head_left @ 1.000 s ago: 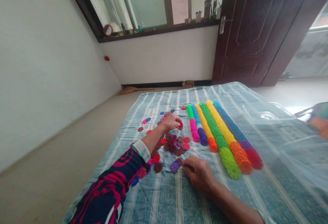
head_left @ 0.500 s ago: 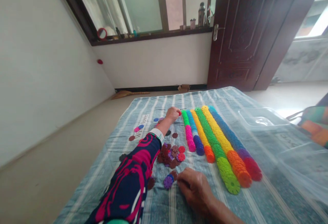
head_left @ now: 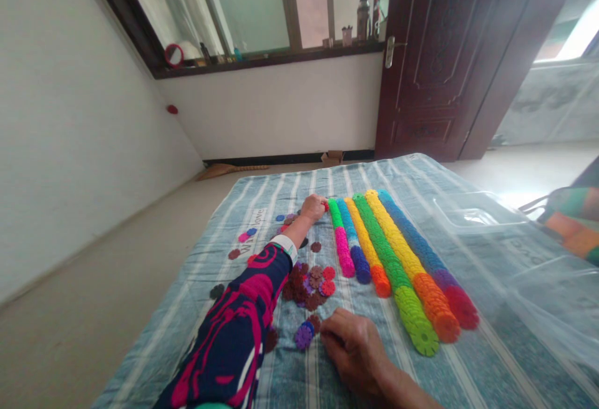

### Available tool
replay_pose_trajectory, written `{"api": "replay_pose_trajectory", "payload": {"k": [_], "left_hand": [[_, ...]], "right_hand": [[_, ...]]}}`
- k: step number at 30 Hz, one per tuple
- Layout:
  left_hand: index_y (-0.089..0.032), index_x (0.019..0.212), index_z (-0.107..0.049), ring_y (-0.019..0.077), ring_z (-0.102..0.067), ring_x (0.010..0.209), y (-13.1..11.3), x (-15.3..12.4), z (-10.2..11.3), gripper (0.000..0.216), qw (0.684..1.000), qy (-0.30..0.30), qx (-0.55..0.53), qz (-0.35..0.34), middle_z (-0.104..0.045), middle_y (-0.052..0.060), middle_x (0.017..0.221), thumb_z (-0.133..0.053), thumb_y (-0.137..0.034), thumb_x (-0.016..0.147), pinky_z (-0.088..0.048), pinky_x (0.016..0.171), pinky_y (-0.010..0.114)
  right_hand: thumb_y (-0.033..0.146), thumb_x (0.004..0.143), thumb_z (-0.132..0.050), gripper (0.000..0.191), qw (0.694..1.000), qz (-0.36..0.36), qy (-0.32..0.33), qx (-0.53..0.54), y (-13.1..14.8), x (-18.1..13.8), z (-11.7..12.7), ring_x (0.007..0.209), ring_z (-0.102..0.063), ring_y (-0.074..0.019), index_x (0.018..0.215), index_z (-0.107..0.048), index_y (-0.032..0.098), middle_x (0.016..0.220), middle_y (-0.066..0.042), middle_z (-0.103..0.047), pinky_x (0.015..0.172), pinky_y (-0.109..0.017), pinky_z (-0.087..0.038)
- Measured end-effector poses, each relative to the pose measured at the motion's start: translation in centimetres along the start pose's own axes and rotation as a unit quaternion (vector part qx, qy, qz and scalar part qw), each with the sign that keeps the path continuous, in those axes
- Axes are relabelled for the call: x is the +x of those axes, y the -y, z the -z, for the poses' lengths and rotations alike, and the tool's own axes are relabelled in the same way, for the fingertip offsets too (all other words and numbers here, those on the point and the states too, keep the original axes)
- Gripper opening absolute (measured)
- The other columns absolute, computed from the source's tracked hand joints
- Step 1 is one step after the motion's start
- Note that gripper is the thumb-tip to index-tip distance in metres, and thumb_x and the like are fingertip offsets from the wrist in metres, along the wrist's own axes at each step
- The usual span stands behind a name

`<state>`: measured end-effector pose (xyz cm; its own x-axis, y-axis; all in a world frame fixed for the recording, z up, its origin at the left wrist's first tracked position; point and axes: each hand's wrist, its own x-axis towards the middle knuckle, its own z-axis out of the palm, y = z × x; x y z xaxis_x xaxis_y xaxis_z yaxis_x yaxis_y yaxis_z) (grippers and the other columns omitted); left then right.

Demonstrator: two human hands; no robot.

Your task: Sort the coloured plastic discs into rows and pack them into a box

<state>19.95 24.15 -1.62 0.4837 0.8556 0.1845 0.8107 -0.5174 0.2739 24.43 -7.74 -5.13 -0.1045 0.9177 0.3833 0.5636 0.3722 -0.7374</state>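
Pinched red disc (head_left: 326, 207) in left hand (head_left: 311, 207) beside green-and-pink row (head_left: 341, 239); by brushing, risked skewing it. Couldn't tell grasp of right hand (head_left: 350, 343).

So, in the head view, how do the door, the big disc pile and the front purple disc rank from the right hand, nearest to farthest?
From the right hand:
1. Front purple disc: just left of the fingertips.
2. Big disc pile: ahead, leftward.
3. Door: beyond the bed, rightward.
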Motion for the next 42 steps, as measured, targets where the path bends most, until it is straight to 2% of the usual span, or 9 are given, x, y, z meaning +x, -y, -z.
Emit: {"api": "replay_pose_trajectory", "payload": {"k": [10, 15, 21, 27, 31, 35, 38, 42], "left_hand": [[-0.019, 0.103, -0.071, 0.0169, -0.060, 0.097, -0.1, -0.5, -0.2, 0.034, 0.998, -0.046, 0.010, 0.044, -0.070, 0.005, 0.102, -0.054, -0.013, 0.075, -0.045, 0.087, 0.021], [-0.017, 0.100, -0.070, 0.0177, -0.062, 0.090, -0.2, -1.3, 0.0, 0.028, 0.996, -0.049, 0.006, 0.077, -0.071, 0.006, 0.095, -0.059, -0.022, 0.074, -0.046, 0.078, 0.022], [-0.018, 0.104, -0.068, 0.0182, -0.064, 0.088, -0.8, -1.9, 0.0, 0.031, 0.993, -0.045, -0.001, 0.107, -0.072, 0.006, 0.095, -0.060, -0.023, 0.074, -0.045, 0.075, 0.023], [-0.016, 0.103, -0.069, 0.0194, -0.064, 0.087, -1.0, -2.0, 0.3, 0.031, 0.994, -0.045, -0.009, 0.096, -0.072, 0.008, 0.093, -0.059, -0.021, 0.073, -0.045, 0.075, 0.024], [-0.014, 0.097, -0.070, 0.0184, -0.063, 0.084, -1.1, -3.1, 1.7, 0.029, 0.997, -0.038, -0.019, 0.067, -0.071, 0.006, 0.088, -0.056, -0.017, 0.073, -0.045, 0.075, 0.024], [-0.015, 0.077, -0.073, 0.0142, -0.061, 0.071, -1.4, -6.4, 3.9, 0.017, 0.998, 0.023, -0.051, -0.003, -0.069, 0.001, 0.071, -0.058, -0.018, 0.069, -0.044, 0.067, 0.021], [-0.015, 0.075, -0.073, 0.0121, -0.058, 0.062, -2.2, -9.9, 5.3, 0.018, 0.977, 0.168, -0.109, -0.071, -0.065, -0.002, 0.061, -0.057, -0.021, 0.069, -0.040, 0.057, 0.019], [-0.016, 0.070, -0.072, 0.0105, -0.054, 0.059, -3.9, -13.7, 6.2, 0.015, 0.964, 0.241, -0.074, -0.085, -0.062, -0.002, 0.059, -0.060, -0.025, 0.067, -0.036, 0.054, 0.018]], "right_hand": [[0.019, 0.087, -0.050, 0.022, 1.000, -0.003, -0.004, -0.001, 0.1, 0.0, 0.0, 0.059, -0.057, -0.0110, 0.068, -0.061, 0.021, 0.066, 0.001, -0.060, 0.053, -0.022, -0.030], [0.018, 0.087, -0.050, 0.021, 1.000, -0.005, -0.007, -0.003, 0.0, 0.0, -0.1, 0.058, -0.056, -0.0108, 0.069, -0.062, 0.021, 0.066, 0.001, -0.060, 0.053, -0.022, -0.030], [0.018, 0.086, -0.051, 0.020, 1.000, -0.001, -0.005, 0.006, 0.0, 0.0, -0.1, 0.059, -0.057, -0.0114, 0.070, -0.061, 0.021, 0.067, 0.001, -0.061, 0.053, -0.022, -0.031], [0.014, 0.084, -0.052, 0.018, 1.000, -0.005, 0.001, 0.000, 0.0, 0.0, 0.0, 0.060, -0.056, -0.0114, 0.069, -0.061, 0.021, 0.067, 0.001, -0.060, 0.055, -0.021, -0.031], [0.015, 0.083, -0.053, 0.016, 1.000, -0.006, 0.003, 0.001, -0.1, 0.0, 0.0, 0.061, -0.056, -0.0120, 0.071, -0.063, 0.020, 0.067, 0.000, -0.060, 0.054, -0.022, -0.030], [0.015, 0.084, -0.052, 0.018, 1.000, -0.001, -0.004, 0.007, -0.2, 0.0, 0.0, 0.060, -0.056, -0.0120, 0.071, -0.064, 0.020, 0.067, 0.000, -0.060, 0.055, -0.023, -0.030], [0.016, 0.084, -0.053, 0.018, 1.000, 0.000, -0.002, 0.001, -0.3, 0.0, 0.0, 0.059, -0.054, -0.0118, 0.070, -0.063, 0.020, 0.066, 0.000, -0.060, 0.055, -0.023, -0.030], [0.016, 0.085, -0.054, 0.017, 1.000, 0.000, 0.003, -0.006, -0.3, -0.1, 0.0, 0.060, -0.055, -0.0118, 0.072, -0.064, 0.020, 0.068, 0.001, -0.060, 0.056, -0.023, -0.030]]}}
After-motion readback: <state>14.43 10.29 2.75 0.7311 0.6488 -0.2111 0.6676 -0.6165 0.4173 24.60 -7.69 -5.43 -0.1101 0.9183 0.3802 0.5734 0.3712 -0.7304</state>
